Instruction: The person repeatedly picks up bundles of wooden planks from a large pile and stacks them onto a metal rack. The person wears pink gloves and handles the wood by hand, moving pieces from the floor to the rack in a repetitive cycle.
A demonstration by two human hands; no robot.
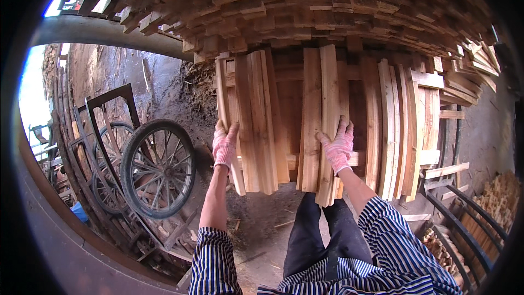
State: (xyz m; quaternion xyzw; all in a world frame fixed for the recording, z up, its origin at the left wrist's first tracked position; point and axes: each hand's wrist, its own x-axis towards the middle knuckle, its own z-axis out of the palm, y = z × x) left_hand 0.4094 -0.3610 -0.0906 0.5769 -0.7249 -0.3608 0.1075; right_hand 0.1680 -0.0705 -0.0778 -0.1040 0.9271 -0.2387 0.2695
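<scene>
My left hand (224,145), in a pink and white work glove, closes round the outer edge of a narrow wooden plank (221,95) at the left end of a row. My right hand (339,144), gloved alike, grips another wooden plank (328,90) near the middle, with its thumb on top and fingers over the right edge. Beside my left hand several planks (256,125) lie close together. More planks (388,131) lie to the right of my right hand. All run lengthwise away from me across wooden crosspieces (289,72). The undersides of my grips are hidden.
A tall stack of sawn wood (316,8) stands along the far side. At the left is a cart with a spoked wheel (158,169) and a metal frame (112,98). Black metal bars (464,207) and a pile of wood pieces (494,207) are at the lower right.
</scene>
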